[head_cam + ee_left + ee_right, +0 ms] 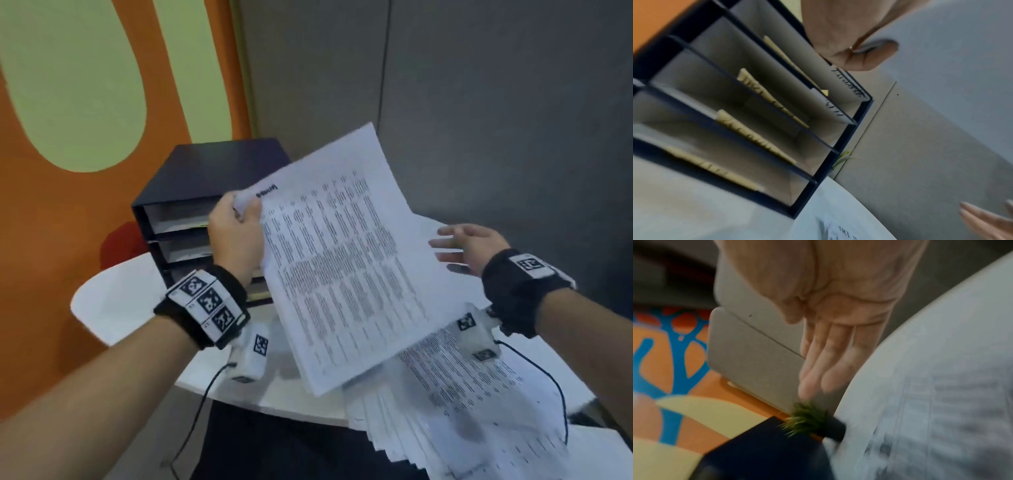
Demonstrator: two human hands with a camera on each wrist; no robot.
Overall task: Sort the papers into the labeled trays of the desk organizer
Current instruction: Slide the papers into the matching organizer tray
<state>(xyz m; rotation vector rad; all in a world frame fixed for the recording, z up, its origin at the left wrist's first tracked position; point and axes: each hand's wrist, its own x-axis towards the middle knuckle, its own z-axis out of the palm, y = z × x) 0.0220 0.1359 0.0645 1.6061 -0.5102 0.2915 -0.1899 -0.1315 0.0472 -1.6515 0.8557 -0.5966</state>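
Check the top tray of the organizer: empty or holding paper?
Holding paper. In the left wrist view the top tray of the organizer holds a white sheet with handwriting at its front edge; how many, cannot tell.

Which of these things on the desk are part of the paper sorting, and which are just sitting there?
Part of the job:
- printed sheet, pinched by the left hand
- paper stack
- desk organizer with yellow labels
- right hand, open beside the sheet

Just there:
- small potted plant
- white table

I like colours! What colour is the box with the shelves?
The desk organizer is dark navy blue, best seen from the head view.
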